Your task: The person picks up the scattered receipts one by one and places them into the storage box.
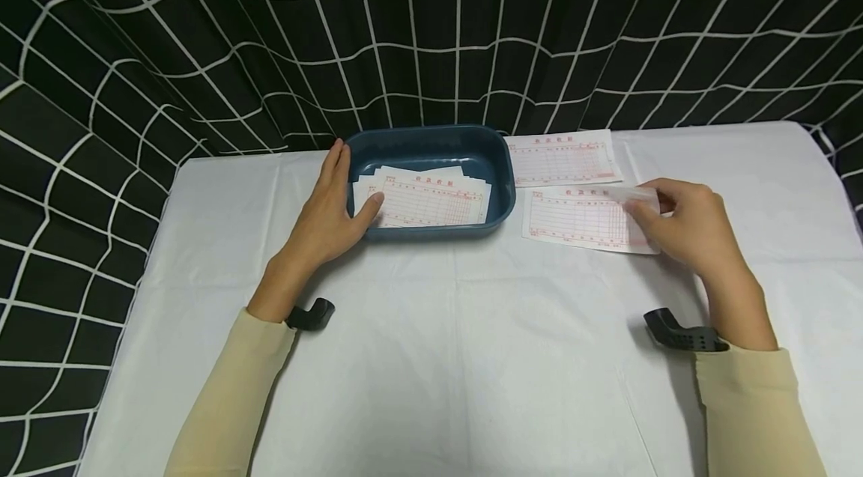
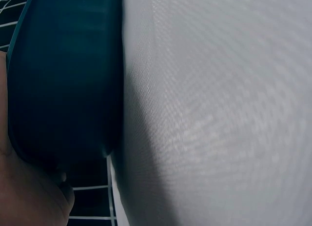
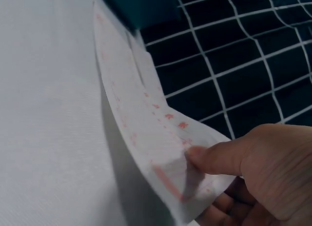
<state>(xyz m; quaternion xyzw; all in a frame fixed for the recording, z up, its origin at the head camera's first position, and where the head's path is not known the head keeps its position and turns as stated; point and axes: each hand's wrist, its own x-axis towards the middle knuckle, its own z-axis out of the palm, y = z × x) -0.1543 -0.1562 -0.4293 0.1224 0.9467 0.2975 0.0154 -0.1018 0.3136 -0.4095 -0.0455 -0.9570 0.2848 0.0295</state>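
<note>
Taking the blue tray (image 1: 431,155) as the landmark: at its left end the left hand (image 1: 330,211) lies along the outer wall, fingers fairly straight up the side and the thumb hooked over the near rim, its tip touching the receipts in the tray (image 1: 425,200). The left wrist view shows only the tray's dark wall (image 2: 63,79) pressed close to the palm and the white cloth beside it. That hold looks like a brace — it would keep the light tray from sliding on the tablecloth (image 1: 431,357).

Inside the tray the slips lie roughly flat in a loose, fanned stack, red-printed faces up.

Just right of the tray, at its far corner, a far receipt (image 1: 562,156) lies flat on the cloth, apparently touching the tray's wall. Nearer the person, also right of the tray but a little apart from it, lies the near receipt (image 1: 580,219). The right hand (image 1: 688,226) pinches its right edge — thumb on top, fingers curled underneath, as the right wrist view shows (image 3: 258,172) — so that the end lifts and bends while the left end rests on the cloth. A pinch at one end probably peels a thin sheet off the cloth more easily than a flat grab.

Behind the tray hangs a black curtain (image 1: 202,35) with a white grid.
</note>
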